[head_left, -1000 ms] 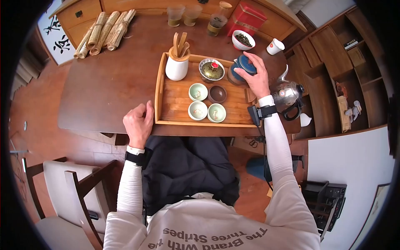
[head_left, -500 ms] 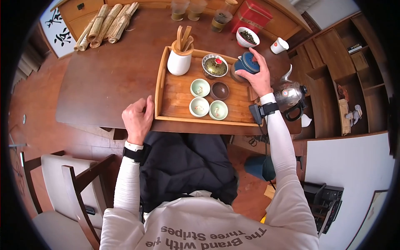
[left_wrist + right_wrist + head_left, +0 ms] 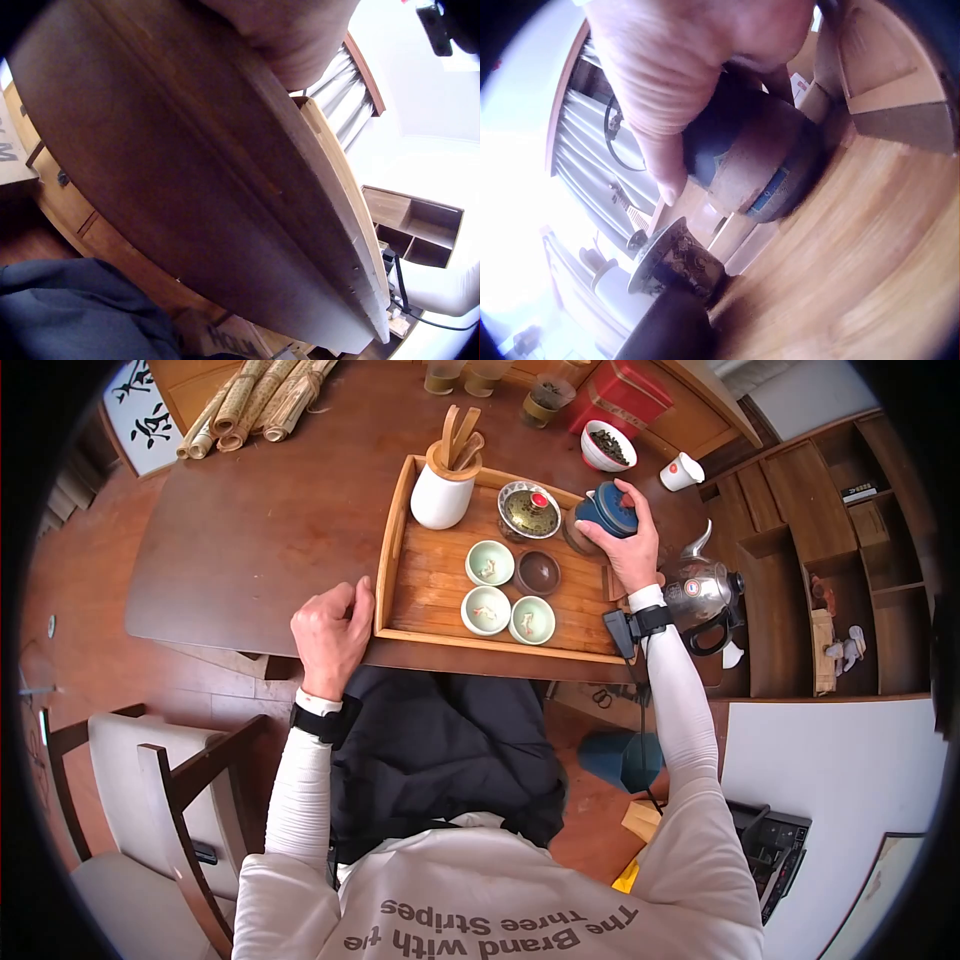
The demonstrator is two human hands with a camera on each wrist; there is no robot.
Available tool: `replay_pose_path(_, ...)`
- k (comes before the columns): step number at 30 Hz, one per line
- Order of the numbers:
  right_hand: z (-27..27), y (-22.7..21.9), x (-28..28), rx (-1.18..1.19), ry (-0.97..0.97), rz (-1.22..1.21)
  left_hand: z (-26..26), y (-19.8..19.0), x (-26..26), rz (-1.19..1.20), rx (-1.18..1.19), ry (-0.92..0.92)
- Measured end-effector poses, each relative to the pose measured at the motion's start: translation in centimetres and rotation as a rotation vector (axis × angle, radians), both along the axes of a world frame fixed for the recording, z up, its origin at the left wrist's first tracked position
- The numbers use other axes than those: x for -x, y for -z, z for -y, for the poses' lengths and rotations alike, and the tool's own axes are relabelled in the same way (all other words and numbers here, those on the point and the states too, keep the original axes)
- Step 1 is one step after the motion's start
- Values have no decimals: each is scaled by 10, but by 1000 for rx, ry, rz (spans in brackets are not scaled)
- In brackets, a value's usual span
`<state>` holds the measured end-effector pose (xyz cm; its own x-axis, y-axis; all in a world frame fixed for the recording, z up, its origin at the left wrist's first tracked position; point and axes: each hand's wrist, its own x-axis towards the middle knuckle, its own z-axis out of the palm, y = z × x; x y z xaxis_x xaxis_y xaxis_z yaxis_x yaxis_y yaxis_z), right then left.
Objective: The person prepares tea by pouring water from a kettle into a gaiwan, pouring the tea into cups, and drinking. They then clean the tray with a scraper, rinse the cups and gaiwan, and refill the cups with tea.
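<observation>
In the head view, my right hand (image 3: 635,550) grips a blue-lidded pot (image 3: 605,510) at the back right of the wooden tray (image 3: 410,600). The thumb lies on the near side and the fingers reach round the far right. From the right wrist, the pot's dark body (image 3: 757,165) shows a brown band and a blue label, close over the tray boards. Left of it stands a patterned lidded bowl (image 3: 528,512) with a red knob. My left hand (image 3: 330,635) rests, loosely curled and holding nothing, on the table edge beside the tray's left wall.
Three pale green cups (image 3: 490,564) and a dark brown cup (image 3: 538,573) sit mid-tray. A white holder (image 3: 442,497) with wooden tools fills the back left corner. Right of the tray is a steel kettle (image 3: 700,595); behind are a tea-leaf bowl (image 3: 607,448) and a white cup (image 3: 681,472).
The head view has shifted, so the tray and table sit slightly higher and further right. My right hand stays at the pot, its fingers drawn nearer the lid. My left hand keeps its place.
</observation>
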<state>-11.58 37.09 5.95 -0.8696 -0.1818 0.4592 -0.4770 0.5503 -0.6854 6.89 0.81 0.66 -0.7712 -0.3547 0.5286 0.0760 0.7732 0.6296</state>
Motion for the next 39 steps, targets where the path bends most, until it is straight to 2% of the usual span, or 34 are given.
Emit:
replay_pose_path(5, 3, 1, 0, 68, -7, 11, 0, 1, 0, -18, 11, -1)
replay_pose_path(16, 0, -3, -4, 12, -32, 31, -1, -2, -1, -10, -3, 0)
replay_pose_path(21, 4, -6, -3, 58, -50, 49, -1, -1, 0, -45, -17, -4)
replay_pose_path(23, 7, -9, -4, -53, 38, -4, -1, -2, 0, -47, -10, -2)
replay_pose_path(27, 17, -19, -1, -23, 36, 17, 2, -3, -1, -41, -11, -6)
replay_pose_path(32, 21, -54, -16, -197, 37, 21, 3, 0, -1, -33, -41, -16)
replay_pose_path(35, 26, -85, -39, -422, -58, -106, 4, 1, -1, -57, -37, 0)
replay_pose_path(36, 30, -94, -48, -428, -54, -101, 4, 1, -1, -60, -39, -1)
replay_pose_path(38, 41, -108, -66, -595, -232, -197, 3, 1, 0, -61, -44, 3)
replay_pose_path(39, 46, -109, -72, -600, -284, -169, 3, 1, 0, -54, -41, -1)
